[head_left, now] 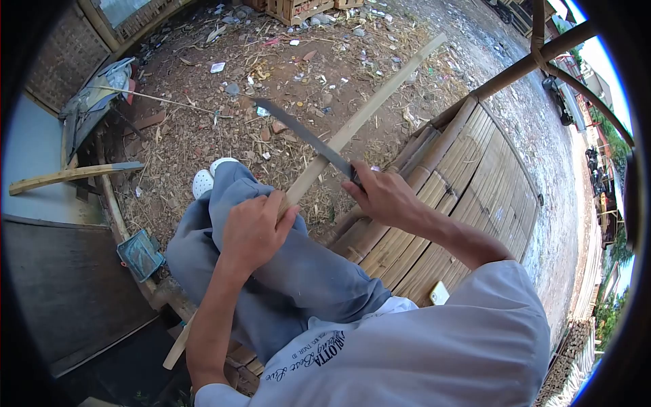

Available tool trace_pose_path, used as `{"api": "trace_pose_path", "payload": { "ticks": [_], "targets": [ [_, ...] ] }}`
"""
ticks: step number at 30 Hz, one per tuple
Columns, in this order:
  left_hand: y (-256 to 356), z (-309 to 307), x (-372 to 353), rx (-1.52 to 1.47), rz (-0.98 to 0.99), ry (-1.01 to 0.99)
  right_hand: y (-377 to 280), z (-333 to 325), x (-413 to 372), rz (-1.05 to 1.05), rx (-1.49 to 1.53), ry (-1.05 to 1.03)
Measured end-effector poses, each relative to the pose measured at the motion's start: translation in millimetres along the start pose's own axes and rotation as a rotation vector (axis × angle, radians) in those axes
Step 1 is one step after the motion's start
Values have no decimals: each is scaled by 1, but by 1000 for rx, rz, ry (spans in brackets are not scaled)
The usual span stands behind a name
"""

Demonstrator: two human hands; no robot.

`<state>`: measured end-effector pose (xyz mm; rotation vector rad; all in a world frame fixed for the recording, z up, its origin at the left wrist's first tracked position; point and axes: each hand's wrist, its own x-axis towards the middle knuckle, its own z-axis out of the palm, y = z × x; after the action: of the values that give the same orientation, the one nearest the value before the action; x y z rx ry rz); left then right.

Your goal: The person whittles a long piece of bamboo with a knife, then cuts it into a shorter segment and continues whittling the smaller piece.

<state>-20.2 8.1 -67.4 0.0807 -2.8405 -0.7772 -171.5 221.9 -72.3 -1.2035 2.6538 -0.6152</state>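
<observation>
A long pale strip of split bamboo (376, 102) runs from above my lap out over the littered ground. My left hand (253, 227) is closed around its near part, over my grey trousers (271, 278). In my right hand (381, 193) is a machete (295, 127), its handle mostly hidden by my fingers. The dark blade points up and to the left and crosses over the strip, just beyond my left hand. Below my left forearm shows another pale end of bamboo (178, 351).
A bamboo slat bench (468, 197) stands at my right, with a phone (439, 293) on it. Left are a blue plastic basket (141, 254) and a wooden piece (71, 176). Wooden crates (295, 10) stand at the back. A bamboo pole (536, 61) slants across upper right.
</observation>
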Motion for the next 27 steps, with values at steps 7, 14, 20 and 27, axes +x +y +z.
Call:
{"api": "trace_pose_path", "payload": {
  "ticks": [7,14,20,27],
  "targets": [
    [-1,-1,1,-6,-19,-34,19,-13,36,177,-10,131],
    [-2,1,-4,4,-32,-28,34,-14,47,198,1,153],
    [0,-2,2,16,4,-28,6,12,10,-81,-23,2],
    [1,-1,1,8,-17,-2,14,-2,21,93,27,167]
  ]
}}
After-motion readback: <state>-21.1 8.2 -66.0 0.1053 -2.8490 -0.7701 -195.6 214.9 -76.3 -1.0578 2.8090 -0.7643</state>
